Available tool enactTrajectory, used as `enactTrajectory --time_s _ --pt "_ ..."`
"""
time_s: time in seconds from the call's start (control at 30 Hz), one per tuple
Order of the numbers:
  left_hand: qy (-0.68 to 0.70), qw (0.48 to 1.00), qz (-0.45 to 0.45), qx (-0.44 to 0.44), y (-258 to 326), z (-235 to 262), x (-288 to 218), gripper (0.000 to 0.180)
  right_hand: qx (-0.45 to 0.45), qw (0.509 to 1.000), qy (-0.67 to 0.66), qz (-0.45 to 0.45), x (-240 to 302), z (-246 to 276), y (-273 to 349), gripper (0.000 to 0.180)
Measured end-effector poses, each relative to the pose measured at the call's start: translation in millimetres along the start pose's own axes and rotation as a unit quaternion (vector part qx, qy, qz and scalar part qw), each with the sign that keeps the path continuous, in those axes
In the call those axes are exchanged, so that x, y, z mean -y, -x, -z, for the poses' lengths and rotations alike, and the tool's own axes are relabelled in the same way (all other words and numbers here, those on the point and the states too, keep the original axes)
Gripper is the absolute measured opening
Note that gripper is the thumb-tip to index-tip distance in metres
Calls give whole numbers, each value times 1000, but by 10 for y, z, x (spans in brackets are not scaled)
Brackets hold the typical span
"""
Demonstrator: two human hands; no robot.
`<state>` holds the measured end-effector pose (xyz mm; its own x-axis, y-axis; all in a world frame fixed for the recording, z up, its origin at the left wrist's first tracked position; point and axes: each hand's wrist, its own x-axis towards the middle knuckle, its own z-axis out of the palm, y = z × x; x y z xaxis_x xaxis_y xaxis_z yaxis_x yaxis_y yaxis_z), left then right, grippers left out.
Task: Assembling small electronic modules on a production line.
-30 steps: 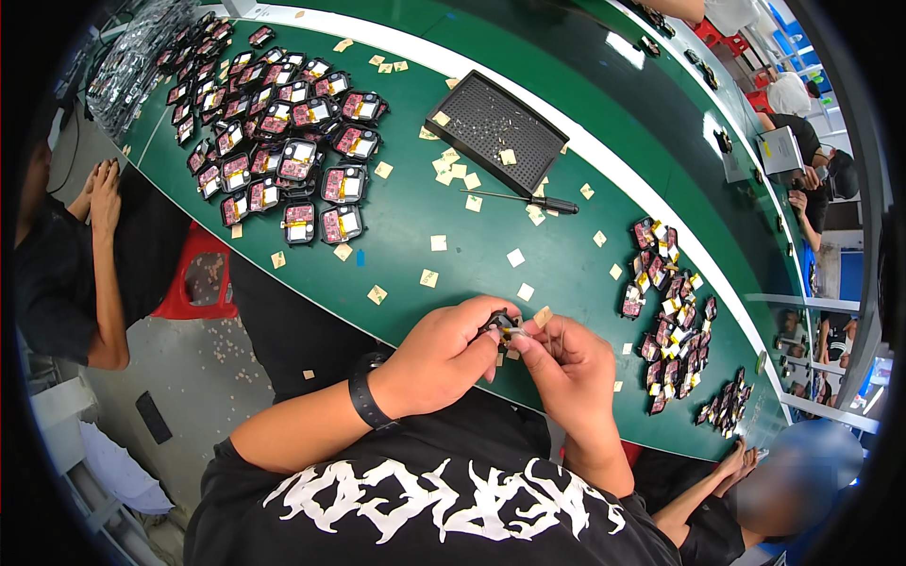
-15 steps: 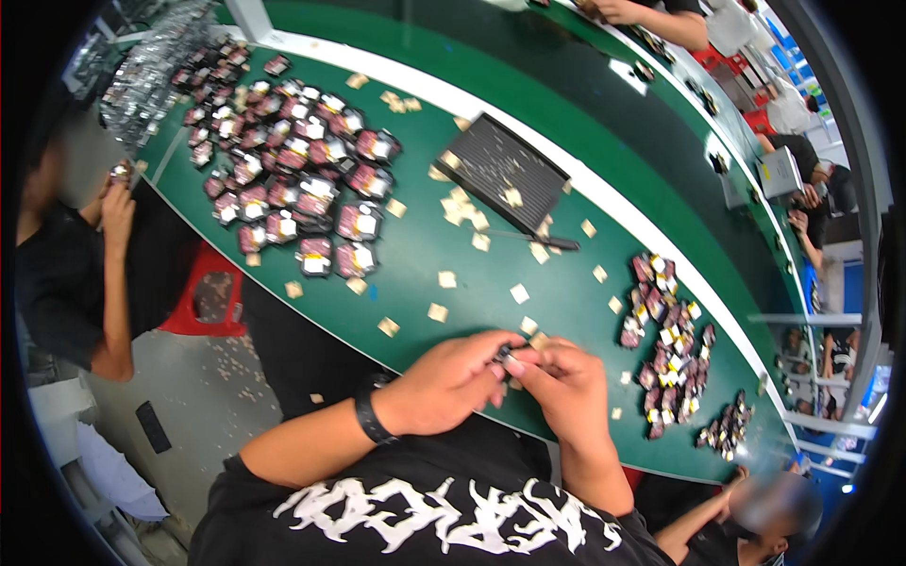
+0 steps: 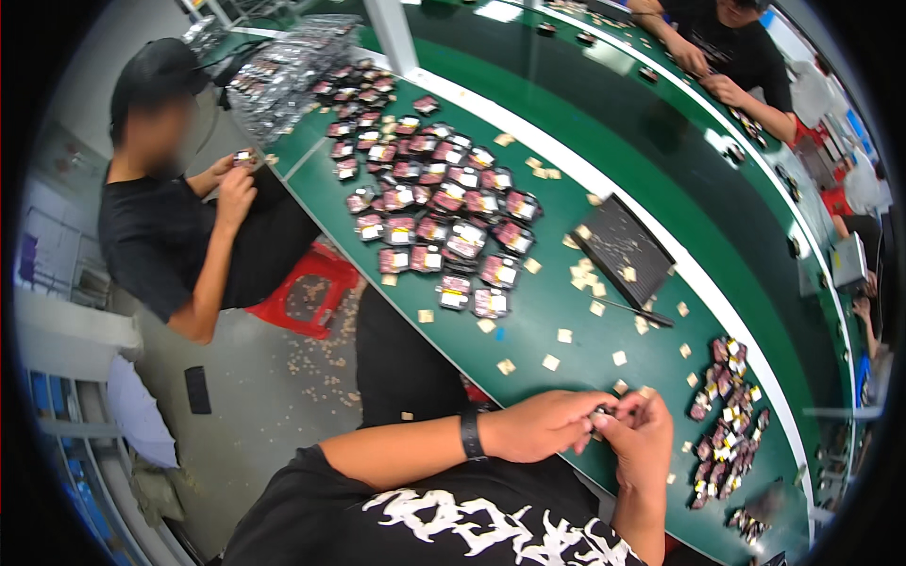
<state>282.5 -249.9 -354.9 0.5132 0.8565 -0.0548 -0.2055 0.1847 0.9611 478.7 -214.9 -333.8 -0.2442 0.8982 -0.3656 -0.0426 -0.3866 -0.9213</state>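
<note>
Indoors, at far left, a co-worker (image 3: 156,231) in a dark cap and black shirt sits side-on, holding a small device (image 3: 243,158) in both hands. A silvery heap of bags (image 3: 288,80) lies at the far end of the green worktop (image 3: 528,330), with a red stool (image 3: 307,300) below its edge. Next comes a dense spread of black-cased units (image 3: 444,193), their red boards and white patches facing up. At the near edge, a person in a black shirt with white print extends the left hand (image 3: 533,426), a dark band (image 3: 472,436) at its wrist. Its fingers pinch a small dark piece (image 3: 601,411), held between the two hands just above the worktop's edge, too blurred for me to make out in detail. From the other side, the fingers of the right hand (image 3: 644,434) pinch the same piece. Beyond them lie a black tray (image 3: 618,236) and a screwdriver (image 3: 637,311), among scattered pale paper squares (image 3: 564,336). Farther right, a second cluster of units (image 3: 727,434), narrower than the first, lines the worktop.
</note>
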Motion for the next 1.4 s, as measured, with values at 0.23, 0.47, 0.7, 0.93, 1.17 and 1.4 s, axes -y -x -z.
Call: enactTrajectory --time_s 0.23,0.47,0.7,0.93,1.17,1.4 --pt "179 968 50 -166 78 -123 89 35 67 998 -14 -17 90 166 15 16" --pt "208 967 67 -132 109 -80 -54 35 -197 937 269 100 335 919 394 13" --pt "-48 966 0 -255 231 159 -311 33 -205 750 595 206 470 813 130 34" --pt "-482 731 -116 -469 350 1263 -763 21 -244 723 626 158 224 810 92 33" --pt "-500 669 -44 -548 457 1928 -767 28 -236 775 562 167 195 846 97 25" --pt "-502 719 -168 -450 161 744 -685 38 -212 948 223 85 335 542 304 42"
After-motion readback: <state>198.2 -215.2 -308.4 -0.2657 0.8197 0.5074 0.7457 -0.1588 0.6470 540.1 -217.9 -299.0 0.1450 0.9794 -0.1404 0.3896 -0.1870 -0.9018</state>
